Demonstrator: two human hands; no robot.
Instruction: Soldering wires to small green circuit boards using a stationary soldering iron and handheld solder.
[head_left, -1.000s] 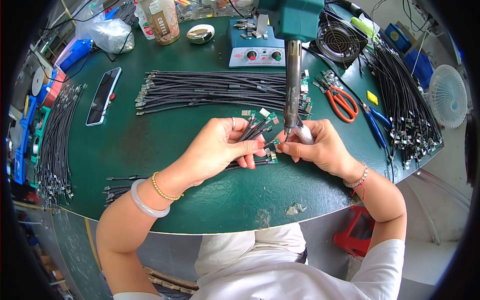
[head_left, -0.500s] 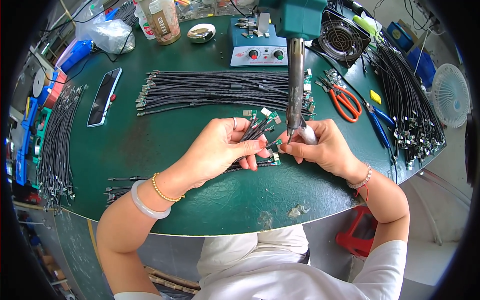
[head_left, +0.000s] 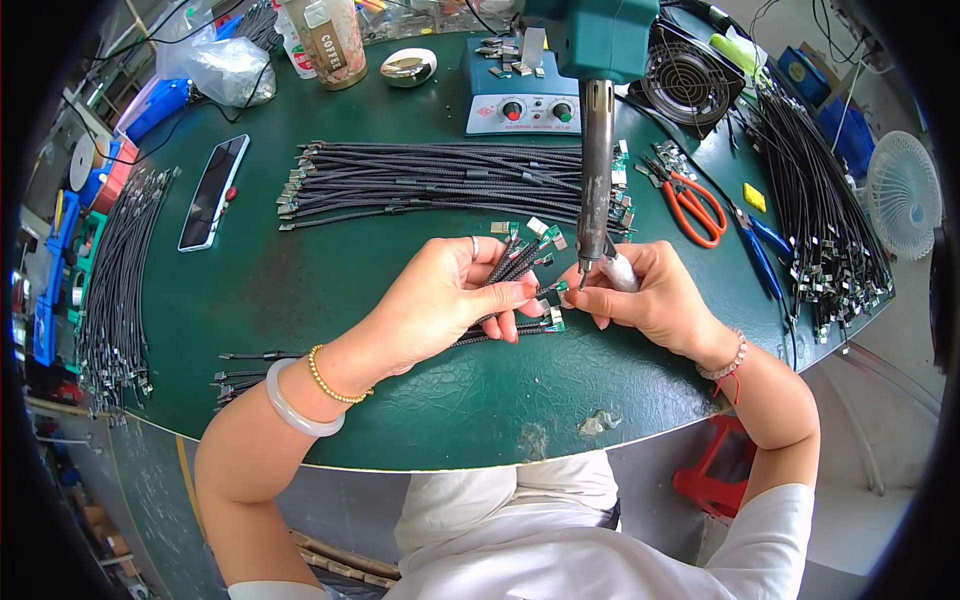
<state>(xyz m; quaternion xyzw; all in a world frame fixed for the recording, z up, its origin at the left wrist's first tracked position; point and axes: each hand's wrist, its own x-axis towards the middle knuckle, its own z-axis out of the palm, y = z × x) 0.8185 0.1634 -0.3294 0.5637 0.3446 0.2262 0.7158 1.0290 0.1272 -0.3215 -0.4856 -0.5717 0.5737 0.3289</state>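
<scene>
Near edge: from my remote seat I see the glossy dark-green tabletop (head_left: 400, 430), with a few thin black cables (head_left: 250, 378) lying under the left forearm; a sleeve or bracelet brushing them could drag them askew. Farther in, the left hand (head_left: 440, 300) pinches a fan of black braided cables with green circuit-board ends (head_left: 515, 262) between thumb and fingers, raised over the middle of the table. A loose pinch, I judge, would let the fan twist and turn a board out of line. To its right, the right hand (head_left: 655, 300) is curled around a white-wrapped stick with a dark end (head_left: 620, 270), its thumb and forefinger pressed together beside one small board; whether they also pinch a wire I cannot tell. Directly above them hangs the dark metal soldering iron (head_left: 596, 170), its tip just beside those fingertips. If hot, it could burn skin at a small slip, or scorch a board held there too long. Beyond lies a wide row of black braided cables (head_left: 430, 180); heat straying that way could mark their sleeves. Farthest, small silvery metal connectors (head_left: 521, 69) sit loose on the blue control box (head_left: 525, 108), where a knock could scatter them.
</scene>
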